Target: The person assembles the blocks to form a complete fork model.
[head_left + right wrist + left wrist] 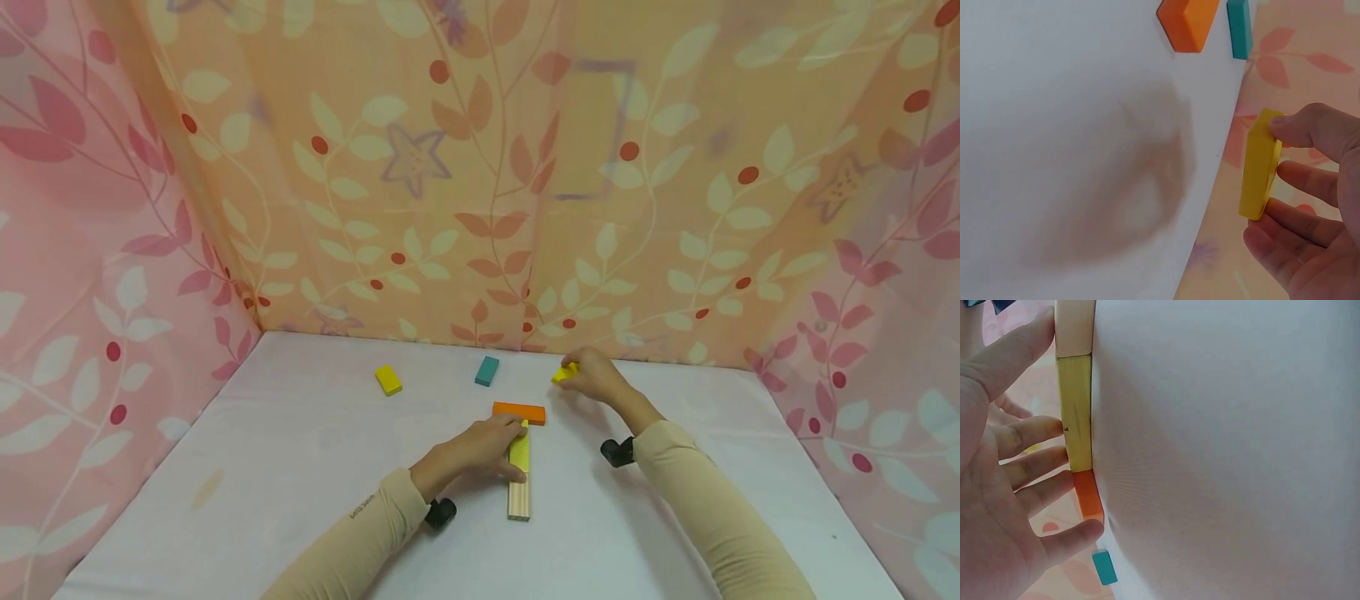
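On the white table, a plain wood block (519,500), a yellow block (519,454) and an orange block (525,412) lie end to end, the orange one crosswise at the far end. My left hand (476,447) reaches over this row from the left. In the left wrist view its fairly straight fingers (1038,434) touch the blocks, with the thumb by the wood one. Farther back on the right, my right hand (600,377) pinches another yellow block (1257,172) between thumb and fingers. That block is held above the table, its shadow below.
A teal block (487,372) lies behind the orange one, and one more yellow block (388,380) lies at the back left. Patterned cloth walls (420,250) enclose the table's back and sides. Each wrist carries a small black camera (618,452).
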